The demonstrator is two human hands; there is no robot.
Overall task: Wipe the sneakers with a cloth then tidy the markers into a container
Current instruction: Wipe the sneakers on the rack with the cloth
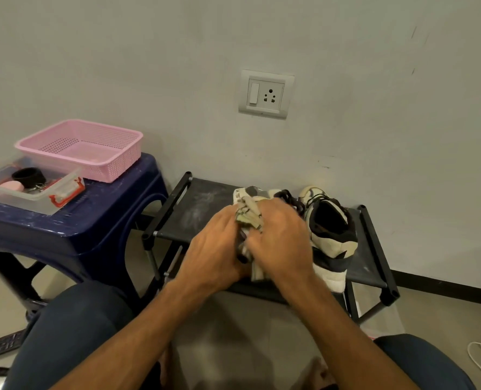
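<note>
Gripping a bunched cloth (249,218) in the right hand (281,237), fingers curling tight on it, and pressing it onto a sneaker (243,194). Holding that sneaker with the left hand (214,243), fingers curling round its side. Working over a black rack (194,209) by the wall, with a second sneaker (329,235) standing just beside the first, on the right. Sitting near a blue stool (79,229) on the left, carrying a pink basket (79,147) and a clear box (36,197) side by side.
</note>
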